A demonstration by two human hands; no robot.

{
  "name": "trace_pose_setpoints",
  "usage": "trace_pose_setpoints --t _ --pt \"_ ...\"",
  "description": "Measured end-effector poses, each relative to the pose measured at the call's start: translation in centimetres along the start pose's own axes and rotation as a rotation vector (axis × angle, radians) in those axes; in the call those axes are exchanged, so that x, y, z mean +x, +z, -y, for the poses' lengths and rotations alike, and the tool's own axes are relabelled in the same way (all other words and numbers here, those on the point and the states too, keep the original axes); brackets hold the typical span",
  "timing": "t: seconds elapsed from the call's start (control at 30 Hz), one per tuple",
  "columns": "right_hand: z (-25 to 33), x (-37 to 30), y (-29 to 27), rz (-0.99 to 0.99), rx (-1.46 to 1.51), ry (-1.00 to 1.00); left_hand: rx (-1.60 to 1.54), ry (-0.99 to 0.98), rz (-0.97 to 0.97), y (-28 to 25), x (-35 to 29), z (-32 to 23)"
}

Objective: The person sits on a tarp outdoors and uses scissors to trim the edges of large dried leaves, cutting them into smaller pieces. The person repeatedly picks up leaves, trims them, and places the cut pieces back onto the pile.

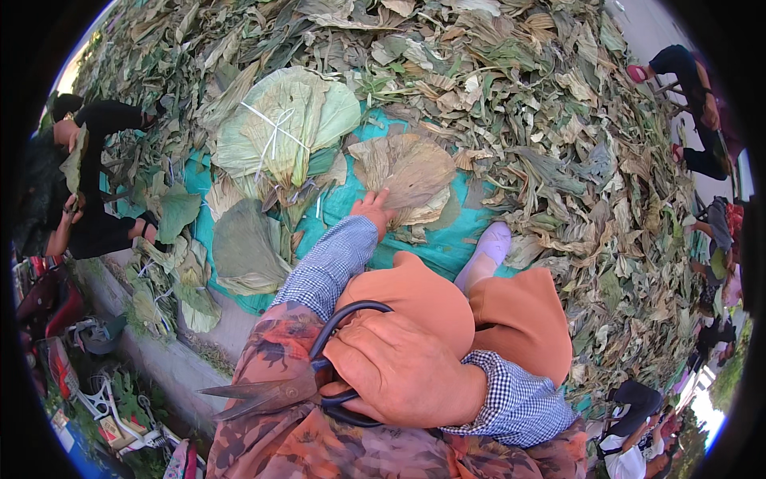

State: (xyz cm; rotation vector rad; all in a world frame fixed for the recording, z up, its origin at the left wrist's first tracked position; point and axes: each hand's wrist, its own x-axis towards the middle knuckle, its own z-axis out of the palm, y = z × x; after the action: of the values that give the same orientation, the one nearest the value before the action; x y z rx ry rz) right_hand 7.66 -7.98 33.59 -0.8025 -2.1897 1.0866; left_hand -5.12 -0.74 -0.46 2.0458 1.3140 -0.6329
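Note:
My right hand [407, 371] is closed round the dark-handled scissors [267, 393], held low over my lap. Their metal blades point left and stand slightly apart. Further forward, my left hand [373, 212] rests its spread fingers on the near edge of a stack of dried brown fan-shaped leaves [411, 168]. Left of that stack lies a bundle of pale green dried leaves [315, 108], tied crosswise with white string [277, 132]. Nearer to me is another grey-green folded leaf stack [249, 247].
Loose dried leaves [558, 96] heap up ahead and to the right, over a teal sheet [439, 247]. A seated person [104, 176] handles leaves at the left. Several people sit along the right edge. Bicycles [108, 403] stand at lower left beyond a kerb [152, 351].

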Motion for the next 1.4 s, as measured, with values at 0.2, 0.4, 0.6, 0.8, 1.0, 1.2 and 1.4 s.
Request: trace_pose_setpoints --t 0.2,0.4,0.6,0.8,1.0,1.2,1.4 --pt "-0.7 0.2 -0.9 0.012 0.047 0.033 0.092 0.088 0.062 2.8 1.7 1.0" --pt "-0.4 -0.2 -0.2 -0.002 0.029 -0.008 -0.103 0.038 -0.229 4.6 2.2 1.0" --pt "0.5 -0.2 -0.2 0.118 0.020 -0.047 -0.945 -0.201 -0.731 3.6 -2.4 3.8" --pt "1.8 0.6 0.8 0.116 -0.059 -0.135 -1.789 -0.608 -1.143 2.8 -11.9 9.5" --pt "2.8 0.8 1.5 0.164 -0.131 -0.115 -1.914 -1.084 -1.368 8.7 -17.6 14.7" --pt "2.8 1.5 2.0 0.186 -0.129 -0.114 -1.816 -1.343 -1.468 14.6 -18.0 15.0" --pt "2.5 2.0 2.0 0.195 -0.136 -0.099 -1.136 -1.567 -1.088 16.4 -16.6 15.5"
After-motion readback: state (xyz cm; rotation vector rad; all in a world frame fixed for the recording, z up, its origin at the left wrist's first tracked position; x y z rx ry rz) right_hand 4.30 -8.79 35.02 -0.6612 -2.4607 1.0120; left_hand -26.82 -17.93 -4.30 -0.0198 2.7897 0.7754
